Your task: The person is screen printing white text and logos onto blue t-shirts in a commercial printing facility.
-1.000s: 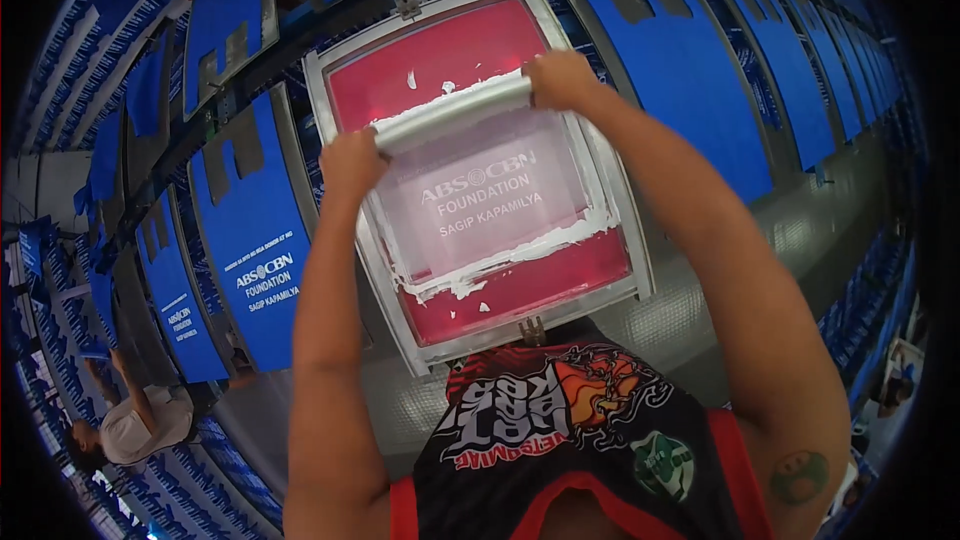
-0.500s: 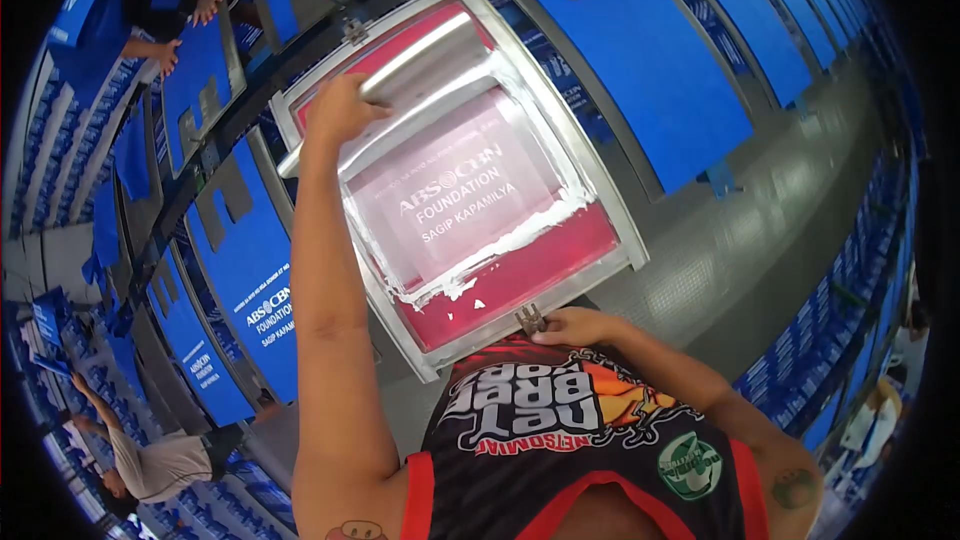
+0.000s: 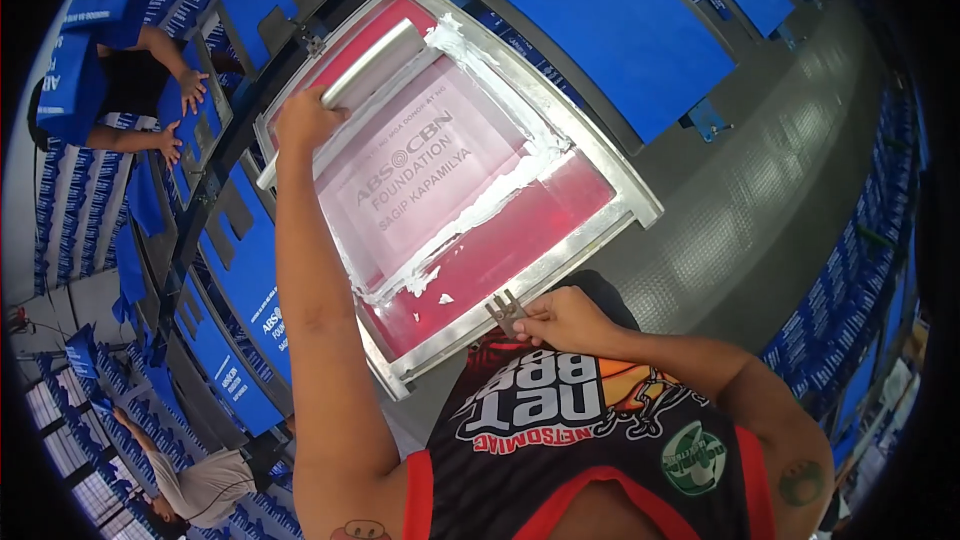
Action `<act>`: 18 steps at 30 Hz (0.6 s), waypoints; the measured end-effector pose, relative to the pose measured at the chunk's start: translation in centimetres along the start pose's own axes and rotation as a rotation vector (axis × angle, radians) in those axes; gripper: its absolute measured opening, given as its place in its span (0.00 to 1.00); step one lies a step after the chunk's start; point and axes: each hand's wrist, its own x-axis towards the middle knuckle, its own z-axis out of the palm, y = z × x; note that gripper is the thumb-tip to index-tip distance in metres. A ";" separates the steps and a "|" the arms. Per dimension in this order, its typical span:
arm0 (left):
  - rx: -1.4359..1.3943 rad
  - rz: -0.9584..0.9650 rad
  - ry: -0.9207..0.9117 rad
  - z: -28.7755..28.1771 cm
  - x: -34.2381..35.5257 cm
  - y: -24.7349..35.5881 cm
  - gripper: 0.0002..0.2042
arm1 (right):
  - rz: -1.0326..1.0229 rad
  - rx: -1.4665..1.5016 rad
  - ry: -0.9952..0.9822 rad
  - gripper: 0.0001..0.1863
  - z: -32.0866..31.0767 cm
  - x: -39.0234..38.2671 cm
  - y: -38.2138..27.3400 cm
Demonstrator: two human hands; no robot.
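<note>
My left hand (image 3: pixel 312 122) is closed on a long silver squeegee (image 3: pixel 385 54), tilted across the upper part of a metal-framed printing screen (image 3: pixel 520 235). The screen has red borders and a pale pink middle with lettering, streaked with white ink (image 3: pixel 540 150) along its sides and lower band. My right hand (image 3: pixel 555 325) grips a small metal clamp fitting (image 3: pixel 508 312) at the screen's near edge, just above my dark jersey.
Blue printed boards (image 3: pixel 600 40) stand in rows either side along a grey table (image 3: pixel 720 230). A co-worker's two hands (image 3: pixel 178 110) reach over boards at upper left. Another person (image 3: pixel 200 485) works at lower left. Racks of blue pieces (image 3: pixel 820 300) fill the sides.
Both my hands held the squeegee a second ago; the right has come down to the near-edge clamp. The left has carried the squeegee up and leftward in view. The co-worker's arms show more.
</note>
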 end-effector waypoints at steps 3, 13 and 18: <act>0.028 0.011 0.008 0.9 -0.6 0.3 0.21 | 0.000 -0.106 0.045 0.10 0.2 2.5 3.6; -0.068 0.031 0.168 11.0 -19.3 8.2 0.14 | -0.038 -0.139 0.090 0.10 -0.1 6.3 8.0; -0.130 -0.002 0.133 9.0 -24.6 12.5 0.16 | -0.056 -0.082 0.092 0.10 -0.5 5.9 7.8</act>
